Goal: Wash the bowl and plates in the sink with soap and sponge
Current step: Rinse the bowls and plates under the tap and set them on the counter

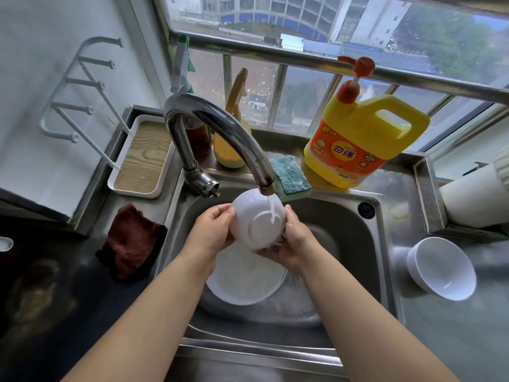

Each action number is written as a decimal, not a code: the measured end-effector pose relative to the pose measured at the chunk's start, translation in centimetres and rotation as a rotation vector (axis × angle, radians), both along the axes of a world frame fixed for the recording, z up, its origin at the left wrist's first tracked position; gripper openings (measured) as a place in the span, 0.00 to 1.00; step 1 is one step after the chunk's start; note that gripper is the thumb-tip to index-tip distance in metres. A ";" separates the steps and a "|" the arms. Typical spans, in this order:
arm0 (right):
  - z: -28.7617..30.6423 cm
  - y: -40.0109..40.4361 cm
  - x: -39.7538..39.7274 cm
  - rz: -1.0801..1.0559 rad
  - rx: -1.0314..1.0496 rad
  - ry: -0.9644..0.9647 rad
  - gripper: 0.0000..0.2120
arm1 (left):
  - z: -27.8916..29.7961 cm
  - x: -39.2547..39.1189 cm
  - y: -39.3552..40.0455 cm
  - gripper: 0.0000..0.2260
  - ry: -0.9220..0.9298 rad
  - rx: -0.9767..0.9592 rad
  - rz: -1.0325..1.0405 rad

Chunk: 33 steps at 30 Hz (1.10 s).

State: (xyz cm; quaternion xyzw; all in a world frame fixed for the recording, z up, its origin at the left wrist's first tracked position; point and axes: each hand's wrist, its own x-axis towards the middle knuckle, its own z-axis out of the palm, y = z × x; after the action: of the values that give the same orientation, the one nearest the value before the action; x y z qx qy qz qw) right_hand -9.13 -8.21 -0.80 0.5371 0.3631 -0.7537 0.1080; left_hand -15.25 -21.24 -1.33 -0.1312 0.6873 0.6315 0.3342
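Had the white bowl (257, 221) upside down over the sink (344, 230), base facing me, right under the faucet (220, 133) spout. Thin stream of water (271, 209) landed on the bowl's underside, near the foot ring. My left hand (213, 230) gripped the bowl's left side, thumb curled over the rim area. My right hand (293, 244) cupped the right and lower edge, fingers wrapped underneath. Both hands closed on the bowl, neither free.

A white plate (245, 282) lay flat in the basin directly below the bowl, wet and sudsy, partly hidden by my wrists. The sponge (290, 176), blue-green scrub face up and foamy, sat on the sink's back ledge, just right of the spout, touching the yellow soap jug (363, 139) with its red pump. A second white bowl (442, 267) rested tilted on the counter to the right of the sink, well apart from my hands. Dark red cloth (132, 244) on the left counter, beside the basin.
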 end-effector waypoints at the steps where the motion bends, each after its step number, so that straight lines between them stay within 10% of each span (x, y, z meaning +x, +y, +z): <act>1: 0.1 -0.2 0.1 0.020 0.006 -0.004 0.26 | -0.1 0.0 -0.1 0.05 0.039 -0.023 -0.005; 33: 1.9 0.6 1.6 0.266 0.195 0.006 0.30 | 2.0 -0.4 0.7 0.16 -0.248 0.100 -0.016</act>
State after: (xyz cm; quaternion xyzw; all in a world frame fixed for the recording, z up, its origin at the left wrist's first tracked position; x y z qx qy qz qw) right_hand -7.57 -7.60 1.08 0.4899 0.5030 -0.6954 0.1531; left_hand -15.66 -20.53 0.72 -0.1859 0.6092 0.6413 0.4278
